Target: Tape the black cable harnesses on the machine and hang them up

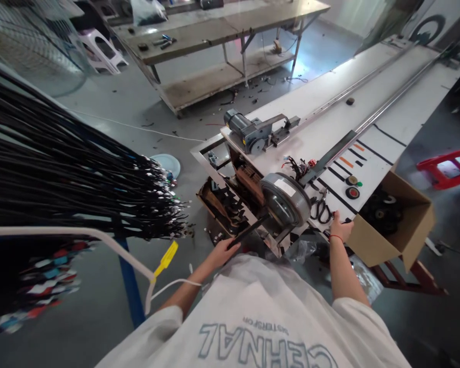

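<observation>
My left hand [225,251] is closed round the end of a dark, narrow length [251,229]; whether it is a cable bundle or a bar I cannot make out. That length runs up to a round metal drum [285,202] with a white label, at the near end of the white table. By the table's front right corner, my right hand [339,228] has its fingers curled, a small dark piece showing beside them. Black-handled scissors [322,210] lie just left of it. Two tape rolls [352,192] sit beyond, near black and orange strips [346,162].
A geared motor [240,122] stands on the white table [287,110], whose long rails run to the back. An open carton [417,225] adjoins its right side. Many black cables [80,168] hang at left by a white rod [95,233]. Another workbench [199,38] stands behind.
</observation>
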The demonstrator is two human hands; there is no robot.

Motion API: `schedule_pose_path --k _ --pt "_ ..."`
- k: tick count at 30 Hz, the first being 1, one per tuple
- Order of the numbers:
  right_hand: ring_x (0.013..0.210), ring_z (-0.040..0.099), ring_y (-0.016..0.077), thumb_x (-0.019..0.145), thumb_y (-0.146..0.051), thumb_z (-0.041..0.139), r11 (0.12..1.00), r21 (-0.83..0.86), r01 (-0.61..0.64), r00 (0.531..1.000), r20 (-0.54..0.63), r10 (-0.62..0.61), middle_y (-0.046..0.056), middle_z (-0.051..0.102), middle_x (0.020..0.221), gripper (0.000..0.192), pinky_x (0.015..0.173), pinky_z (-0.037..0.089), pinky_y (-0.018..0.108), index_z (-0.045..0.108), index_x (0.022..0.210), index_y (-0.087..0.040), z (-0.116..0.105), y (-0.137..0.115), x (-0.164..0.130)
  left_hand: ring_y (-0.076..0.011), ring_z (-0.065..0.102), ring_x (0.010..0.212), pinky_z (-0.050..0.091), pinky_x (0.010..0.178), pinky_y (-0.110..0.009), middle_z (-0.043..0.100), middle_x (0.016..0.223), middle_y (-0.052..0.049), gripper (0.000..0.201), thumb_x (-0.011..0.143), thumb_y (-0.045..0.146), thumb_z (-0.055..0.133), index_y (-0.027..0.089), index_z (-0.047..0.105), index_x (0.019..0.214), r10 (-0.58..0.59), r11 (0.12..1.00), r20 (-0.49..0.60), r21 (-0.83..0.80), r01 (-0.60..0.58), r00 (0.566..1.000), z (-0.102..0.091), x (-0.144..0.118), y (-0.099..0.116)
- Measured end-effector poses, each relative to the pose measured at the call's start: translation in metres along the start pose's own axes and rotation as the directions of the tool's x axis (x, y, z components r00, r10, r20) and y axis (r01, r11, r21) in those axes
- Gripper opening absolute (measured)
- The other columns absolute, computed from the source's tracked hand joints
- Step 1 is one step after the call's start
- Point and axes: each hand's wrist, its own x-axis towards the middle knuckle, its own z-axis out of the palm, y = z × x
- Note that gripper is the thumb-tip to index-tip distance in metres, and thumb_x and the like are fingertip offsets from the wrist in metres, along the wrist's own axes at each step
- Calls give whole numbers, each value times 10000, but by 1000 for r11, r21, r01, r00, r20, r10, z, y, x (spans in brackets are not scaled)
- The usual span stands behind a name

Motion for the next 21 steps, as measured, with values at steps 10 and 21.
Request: schedule_pose_path --k 10,21 --pt "1163 543 374 787 -624 585 1000 18 -9 999 34 9 246 552 1275 763 972 414 464 443 1319 -96 -4 -2 -1 -210 603 749 478 724 -311 681 759 -61 373 832 482 469 154 640 785 41 998 -169 -36 -48 985 14 25 42" --pt "1177 529 369 779 -638 587 998 57 -5 999 40 3 243 537 1295 784 985 404 462 431 1327 -100 -5 1 -1 -189 591 688 443 687 -291 638 703 -50 302 839 418 490 160 620 754 101 993 -226 84 -84 969 28 67 75"
